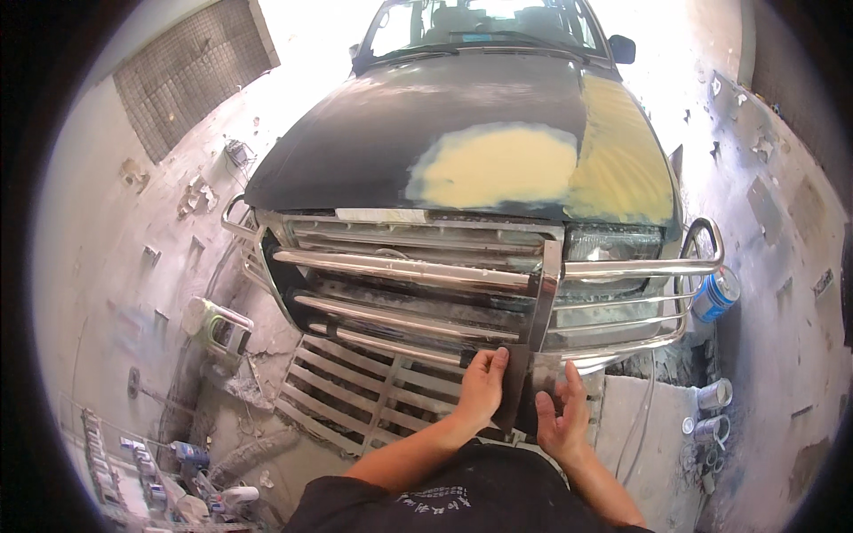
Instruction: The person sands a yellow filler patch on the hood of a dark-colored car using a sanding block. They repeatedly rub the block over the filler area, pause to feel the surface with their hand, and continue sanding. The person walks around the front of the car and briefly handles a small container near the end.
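We are facing a dark vehicle (444, 111), its chrome bull bar (409, 268) stretching before us
The hood (346, 142) is showing yellowish filler (498, 166); below, we are holding our right hand (563, 419) upright, thumb and fingers standing apart, while our left hand (481, 389) is pinching what looks like a dark flat sheet (512, 393) between thumb and fingers, the sheet hanging between our two hands, low in front of the bull bar

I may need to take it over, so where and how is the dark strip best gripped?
Probably by its lower right edge, pinched between thumb and fingers, coming from the right: the dark strip looks flat, thin and long, and the left hand covers its upper left edge.
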A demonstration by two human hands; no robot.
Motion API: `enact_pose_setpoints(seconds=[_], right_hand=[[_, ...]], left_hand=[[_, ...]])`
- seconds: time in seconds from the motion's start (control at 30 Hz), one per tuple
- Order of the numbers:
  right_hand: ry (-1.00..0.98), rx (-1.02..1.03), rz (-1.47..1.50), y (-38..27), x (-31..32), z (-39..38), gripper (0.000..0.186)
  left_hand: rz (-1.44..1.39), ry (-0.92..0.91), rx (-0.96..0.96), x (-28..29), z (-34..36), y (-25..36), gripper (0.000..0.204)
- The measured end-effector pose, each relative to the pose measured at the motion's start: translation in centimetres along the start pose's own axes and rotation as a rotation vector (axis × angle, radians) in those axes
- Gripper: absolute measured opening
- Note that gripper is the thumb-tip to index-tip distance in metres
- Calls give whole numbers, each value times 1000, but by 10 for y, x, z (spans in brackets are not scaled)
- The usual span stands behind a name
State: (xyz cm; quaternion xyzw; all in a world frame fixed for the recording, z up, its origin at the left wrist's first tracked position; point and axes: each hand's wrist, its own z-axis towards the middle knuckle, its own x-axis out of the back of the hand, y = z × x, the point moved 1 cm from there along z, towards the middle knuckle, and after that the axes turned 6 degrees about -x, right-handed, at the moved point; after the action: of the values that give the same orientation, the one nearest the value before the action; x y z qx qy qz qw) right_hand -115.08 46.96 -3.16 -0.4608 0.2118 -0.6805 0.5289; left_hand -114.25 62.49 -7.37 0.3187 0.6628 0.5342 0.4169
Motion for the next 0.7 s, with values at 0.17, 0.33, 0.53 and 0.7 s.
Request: enact_pose_setpoints(seconds=[0.17,0.33,0.53,0.7], right_hand=[[-43,-160,284,6,-16,6,70],[93,-258,69,4,-27,29,76],[399,-317,509,16,-22,60,72],[614,-421,397,27,-13,59,67]], left_hand=[[-96,-18,3,-3,9,4,25],[-109,-184,-58,8,31,19,22],[502,-698,-5,102,89,26,30],[509,-794,232,247,131,-62,46]])
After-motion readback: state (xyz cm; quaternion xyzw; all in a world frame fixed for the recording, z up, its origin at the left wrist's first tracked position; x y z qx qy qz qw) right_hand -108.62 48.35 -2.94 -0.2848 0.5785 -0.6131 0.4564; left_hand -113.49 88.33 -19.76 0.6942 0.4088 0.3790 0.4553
